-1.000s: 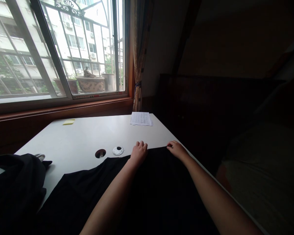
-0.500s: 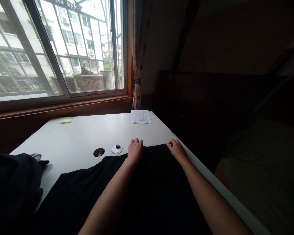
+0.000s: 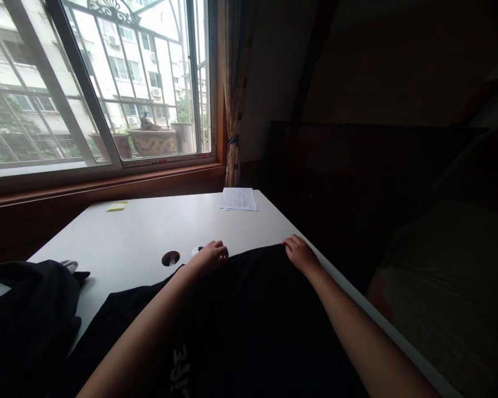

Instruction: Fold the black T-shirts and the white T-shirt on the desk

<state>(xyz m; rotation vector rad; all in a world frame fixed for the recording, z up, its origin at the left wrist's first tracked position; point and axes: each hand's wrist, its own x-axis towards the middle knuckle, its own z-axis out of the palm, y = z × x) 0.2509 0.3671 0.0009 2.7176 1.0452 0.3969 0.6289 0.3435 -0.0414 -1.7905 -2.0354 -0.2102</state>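
Black cloth [image 3: 265,320] with some pale lettering near the bottom of the view is spread over the white table. My left hand [image 3: 214,252] has its fingers closed on the cloth's far edge, close to the round metal-rimmed fitting [image 3: 196,251]. At the far right corner of the cloth, my right hand [image 3: 301,252] pinches the edge near the table's right side. Between the two hands the far edge of the cloth runs in a slight curve.
A second dark garment [image 3: 29,315] lies bunched at the left. Papers [image 3: 239,199] rest at the table's [image 3: 149,221] far right corner, a yellow notepad [image 3: 117,206] at the far left. A round hole [image 3: 170,258] opens in the tabletop. The window is beyond.
My left hand has moved left and slightly nearer with the cloth's edge. Pale lettering now shows on the cloth. My right hand has stayed at the corner.
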